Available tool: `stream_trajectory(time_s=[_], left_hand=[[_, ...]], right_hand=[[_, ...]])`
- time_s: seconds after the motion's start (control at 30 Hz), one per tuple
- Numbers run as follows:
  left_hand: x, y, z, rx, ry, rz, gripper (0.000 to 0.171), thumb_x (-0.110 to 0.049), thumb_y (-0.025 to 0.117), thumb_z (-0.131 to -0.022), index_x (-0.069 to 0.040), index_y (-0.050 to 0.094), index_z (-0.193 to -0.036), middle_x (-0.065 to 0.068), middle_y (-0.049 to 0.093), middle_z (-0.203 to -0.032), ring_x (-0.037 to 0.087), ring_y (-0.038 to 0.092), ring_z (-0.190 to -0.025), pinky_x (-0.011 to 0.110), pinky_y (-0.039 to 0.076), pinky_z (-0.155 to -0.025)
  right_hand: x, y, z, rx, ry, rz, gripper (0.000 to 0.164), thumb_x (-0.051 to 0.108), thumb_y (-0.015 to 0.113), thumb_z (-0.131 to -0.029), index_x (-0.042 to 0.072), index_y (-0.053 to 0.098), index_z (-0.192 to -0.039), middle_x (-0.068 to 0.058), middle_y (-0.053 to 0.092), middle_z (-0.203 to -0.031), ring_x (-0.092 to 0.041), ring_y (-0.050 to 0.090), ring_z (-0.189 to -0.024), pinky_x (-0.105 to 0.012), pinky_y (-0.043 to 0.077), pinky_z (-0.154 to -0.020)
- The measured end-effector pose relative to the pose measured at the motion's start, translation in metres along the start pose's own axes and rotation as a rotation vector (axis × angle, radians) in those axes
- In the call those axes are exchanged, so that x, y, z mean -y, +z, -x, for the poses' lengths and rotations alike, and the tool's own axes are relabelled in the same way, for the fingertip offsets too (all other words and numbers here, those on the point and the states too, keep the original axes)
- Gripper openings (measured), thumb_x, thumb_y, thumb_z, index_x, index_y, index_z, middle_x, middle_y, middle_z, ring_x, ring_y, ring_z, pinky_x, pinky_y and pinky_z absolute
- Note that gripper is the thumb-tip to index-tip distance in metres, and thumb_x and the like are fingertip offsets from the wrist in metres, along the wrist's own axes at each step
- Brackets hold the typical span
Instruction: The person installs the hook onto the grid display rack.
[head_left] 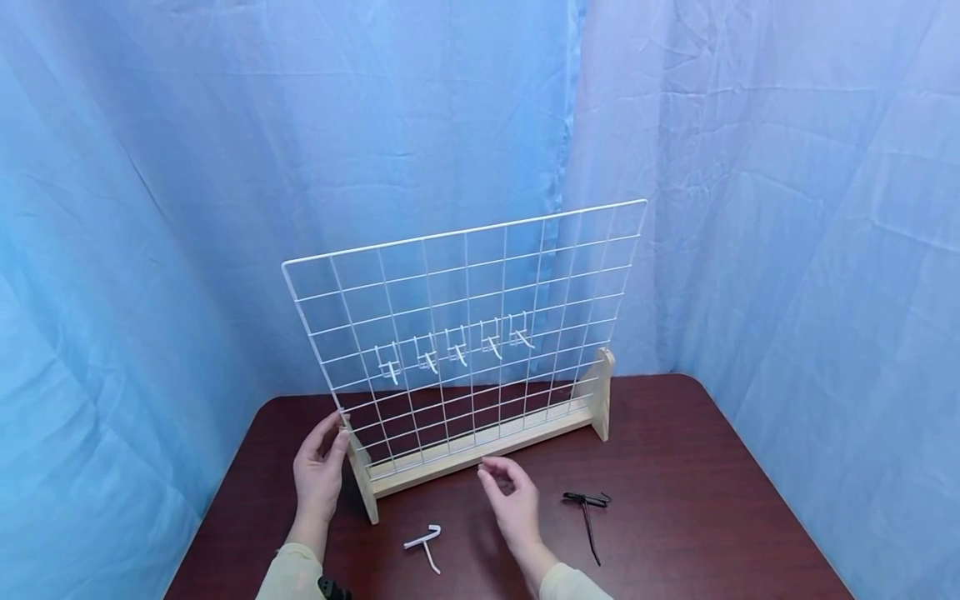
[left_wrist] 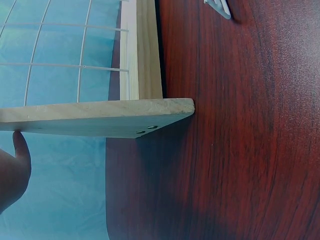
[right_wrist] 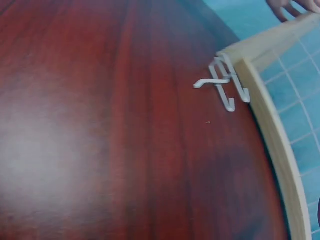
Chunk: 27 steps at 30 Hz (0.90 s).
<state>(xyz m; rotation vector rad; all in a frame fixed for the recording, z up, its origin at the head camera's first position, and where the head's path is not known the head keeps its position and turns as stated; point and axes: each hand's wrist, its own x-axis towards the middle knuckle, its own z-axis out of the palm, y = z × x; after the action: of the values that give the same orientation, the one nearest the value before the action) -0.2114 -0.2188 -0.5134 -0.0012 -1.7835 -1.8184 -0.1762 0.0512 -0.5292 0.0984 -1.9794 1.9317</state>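
A white wire grid rack [head_left: 487, 275] stands in a wooden base with an upright side piece at each end. My left hand [head_left: 318, 471] holds the left wooden side piece [head_left: 360, 475] near its top, thumb and fingers around its edge. In the left wrist view the thumb [left_wrist: 20, 155] touches that piece. My right hand [head_left: 513, 504] hovers over the table in front of the base, fingers loosely bent, with nothing visible in them. Between the hands a white double-prong hook [head_left: 426, 542] lies on the table. To the right hand's right lies a black hook [head_left: 587, 508].
Several white hooks [head_left: 457, 348] hang in a row across the grid's middle. The wooden crossbar [head_left: 480, 450] runs along the rack's foot to the right side piece [head_left: 602, 396]. All stand on a dark red wooden table [head_left: 697, 483], with blue curtains [head_left: 450, 125] behind and beside it.
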Motion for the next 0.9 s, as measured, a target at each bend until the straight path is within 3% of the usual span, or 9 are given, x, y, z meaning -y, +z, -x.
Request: stream_trajectory(time_s=[0.13,0.33,0.43,0.6,0.77,0.9], left_hand=[[-0.001,0.0,0.0,-0.004,0.002,0.007,0.034,0.009,0.06,-0.094,0.011,0.058,-0.128,0.002,0.07,-0.119,0.004,0.058,-0.107,0.013,0.048,-0.086],[0.001,0.0,-0.001,-0.004,0.012,0.018,0.035,0.011,0.06,-0.093,0.011,0.058,-0.128,-0.008,0.07,-0.117,0.002,0.058,-0.107,0.012,0.048,-0.085],[0.002,0.0,-0.001,-0.004,0.017,0.026,0.035,0.012,0.06,-0.093,0.012,0.057,-0.128,-0.008,0.07,-0.116,0.002,0.058,-0.107,0.012,0.048,-0.086],[0.002,0.0,0.0,-0.007,0.009,0.02,0.035,0.009,0.06,-0.093,0.009,0.059,-0.128,-0.006,0.07,-0.117,0.003,0.058,-0.108,0.013,0.048,-0.086],[0.004,-0.001,-0.001,-0.002,0.015,0.032,0.036,0.011,0.06,-0.093,0.009,0.059,-0.129,-0.006,0.069,-0.117,0.002,0.058,-0.108,0.012,0.048,-0.086],[0.003,-0.001,-0.001,-0.005,0.009,0.026,0.035,0.01,0.06,-0.093,0.009,0.059,-0.129,-0.007,0.07,-0.117,0.002,0.058,-0.108,0.012,0.048,-0.086]], right_hand=[[-0.005,0.002,0.013,0.062,-0.015,0.019,0.017,-0.008,0.073,-0.083,-0.008,0.069,-0.1,-0.017,0.072,-0.092,-0.021,0.068,-0.081,-0.027,0.056,-0.072],[-0.012,0.005,0.031,0.13,-0.067,0.074,0.018,-0.009,0.075,-0.08,-0.004,0.07,-0.097,-0.015,0.072,-0.088,-0.023,0.069,-0.077,-0.029,0.056,-0.068],[-0.016,0.007,0.039,0.163,-0.092,0.101,0.02,-0.01,0.076,-0.079,-0.004,0.07,-0.097,-0.013,0.072,-0.088,-0.023,0.068,-0.076,-0.034,0.057,-0.066],[-0.037,0.011,0.05,0.208,-0.093,0.138,0.022,-0.009,0.077,-0.077,0.0,0.071,-0.096,-0.009,0.072,-0.087,-0.023,0.067,-0.078,-0.04,0.057,-0.068],[-0.064,0.012,0.058,0.245,-0.169,0.164,0.024,-0.003,0.08,-0.078,0.006,0.072,-0.099,-0.002,0.072,-0.086,-0.019,0.066,-0.081,-0.033,0.056,-0.068],[-0.07,0.012,0.061,0.264,-0.237,0.173,0.025,0.003,0.081,-0.079,0.012,0.072,-0.101,0.002,0.071,-0.089,-0.015,0.064,-0.083,-0.028,0.055,-0.068]])
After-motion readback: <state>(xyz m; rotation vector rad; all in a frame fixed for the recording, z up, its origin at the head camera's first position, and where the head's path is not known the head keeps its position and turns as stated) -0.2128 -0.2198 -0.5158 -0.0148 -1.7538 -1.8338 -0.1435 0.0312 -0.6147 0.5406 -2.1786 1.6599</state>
